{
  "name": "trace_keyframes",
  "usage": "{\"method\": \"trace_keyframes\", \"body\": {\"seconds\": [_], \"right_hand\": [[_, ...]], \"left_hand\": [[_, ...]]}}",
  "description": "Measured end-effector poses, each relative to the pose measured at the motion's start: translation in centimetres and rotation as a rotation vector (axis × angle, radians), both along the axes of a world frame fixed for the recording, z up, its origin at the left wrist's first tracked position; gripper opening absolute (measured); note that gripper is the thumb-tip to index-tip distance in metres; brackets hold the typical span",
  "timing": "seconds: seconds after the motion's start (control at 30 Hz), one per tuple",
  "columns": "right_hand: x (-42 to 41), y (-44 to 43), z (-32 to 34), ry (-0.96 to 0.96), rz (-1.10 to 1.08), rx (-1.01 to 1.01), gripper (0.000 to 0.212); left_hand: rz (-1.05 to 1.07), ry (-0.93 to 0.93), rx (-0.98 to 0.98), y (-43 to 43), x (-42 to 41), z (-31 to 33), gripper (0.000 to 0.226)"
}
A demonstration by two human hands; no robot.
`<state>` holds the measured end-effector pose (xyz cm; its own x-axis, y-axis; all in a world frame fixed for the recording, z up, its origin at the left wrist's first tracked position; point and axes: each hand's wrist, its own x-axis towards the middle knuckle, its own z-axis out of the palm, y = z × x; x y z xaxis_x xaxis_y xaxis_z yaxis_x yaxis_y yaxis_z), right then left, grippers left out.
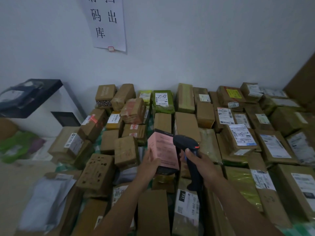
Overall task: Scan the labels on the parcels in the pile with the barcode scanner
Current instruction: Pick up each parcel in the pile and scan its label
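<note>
A wide pile of cardboard parcels with white labels covers the surface in front of me. My left hand holds up a small pink box with dark edges above the pile, its printed pink face toward me. My right hand grips the handle of a black barcode scanner with an orange button. The scanner's head sits right beside the pink box's right edge, pointing left and away from me.
A white wall with a paper sign rises behind the pile. A white and black cabinet stands at the left, with green bags below it. Green padded parcels lie among the boxes. A large brown board leans at the right.
</note>
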<state>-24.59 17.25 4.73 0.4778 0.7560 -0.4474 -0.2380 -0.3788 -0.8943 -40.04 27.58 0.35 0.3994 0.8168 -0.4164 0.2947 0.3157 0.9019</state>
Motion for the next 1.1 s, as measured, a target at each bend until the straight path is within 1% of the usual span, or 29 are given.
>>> {"method": "trace_keyframes", "body": {"seconds": [0.07, 0.17, 0.27, 0.4, 0.47, 0.53, 0.63, 0.67, 0.73, 0.8, 0.87, 0.97, 1.1], "right_hand": [[0.0, -0.5, 0.2, -0.03, 0.001, -0.006, 0.027], [0.2, -1.4, 0.7, -0.051, 0.003, 0.009, 0.028], [0.3, -2.2, 0.9, -0.072, 0.009, 0.021, 0.028], [0.1, -3.5, 1.0, -0.167, 0.059, 0.008, 0.031], [0.0, -4.4, 1.0, -0.184, 0.08, 0.006, 0.029], [-0.2, -5.3, 0.8, -0.179, 0.095, 0.008, 0.029], [-0.4, -6.7, 0.1, -0.157, 0.132, 0.007, 0.03], [-0.5, -7.1, -0.2, -0.156, 0.156, -0.005, 0.029], [-0.6, -8.1, -1.0, -0.158, 0.196, -0.034, 0.027], [-0.7, -9.0, -2.0, -0.165, 0.232, -0.062, 0.024], [-0.7, -9.9, -2.9, -0.181, 0.264, -0.093, 0.025], [-0.8, -11.0, -3.8, -0.218, 0.297, -0.13, 0.026], [-1.2, -11.8, -3.9, -0.23, 0.284, -0.13, 0.024]], "left_hand": [[-0.008, 0.095, 0.11, -0.2, 0.1, -1.1, 0.038], [-0.028, 0.226, 0.252, 0.0, 0.3, -2.4, 0.029], [-0.074, 0.301, 0.324, 0.7, 0.9, -3.1, 0.03], [-0.091, 0.379, 0.406, 0.6, 1.0, -3.6, 0.03], [-0.035, 0.432, 0.456, -0.9, 0.3, -4.2, 0.035], [0.027, 0.523, 0.458, -3.6, -0.7, -4.8, 0.046], [-0.056, 0.708, 0.523, -8.5, -2.0, -6.0, 0.064], [-0.091, 0.783, 0.525, -9.7, -2.3, -6.5, 0.069], [-0.12, 0.911, 0.466, -11.5, -2.5, -7.3, 0.083], [-0.117, 0.981, 0.373, -12.4, -2.6, -7.9, 0.101], [-0.116, 1.019, 0.289, -12.8, -2.7, -8.5, 0.112], [-0.133, 1.063, 0.271, -13.3, -2.8, -9.0, 0.115], [-0.099, 0.99, 0.255, -13.7, -2.8, -8.0, 0.113]]}}
